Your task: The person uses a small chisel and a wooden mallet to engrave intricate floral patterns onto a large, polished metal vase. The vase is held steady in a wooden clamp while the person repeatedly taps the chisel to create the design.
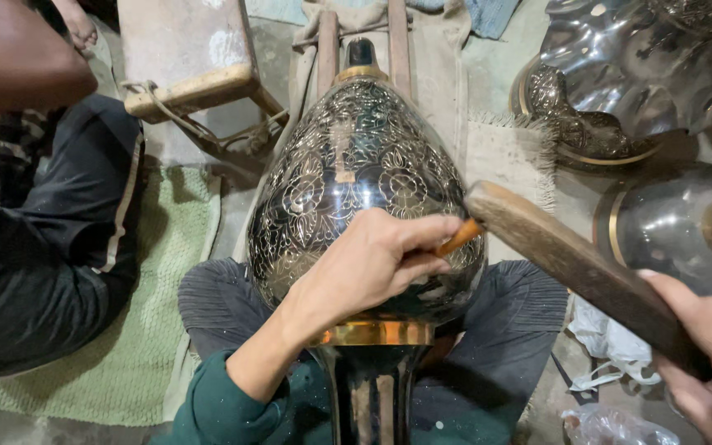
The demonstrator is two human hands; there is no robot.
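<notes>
A large egg-shaped black metal vase, engraved with brass floral patterns, lies across my lap with its neck pointing away. My left hand rests on its lower right side, pinching a small orange-tipped chisel against the surface. At the lower right, my right hand grips a long wooden mallet, whose head hovers just above the chisel's end. A brass band rings the vase near its foot.
Another person in dark trousers sits at the left on a green mat, their hand at the top left. A wooden stool stands behind. Polished and engraved metal vessels crowd the right side. Plastic wrappings lie at the lower right.
</notes>
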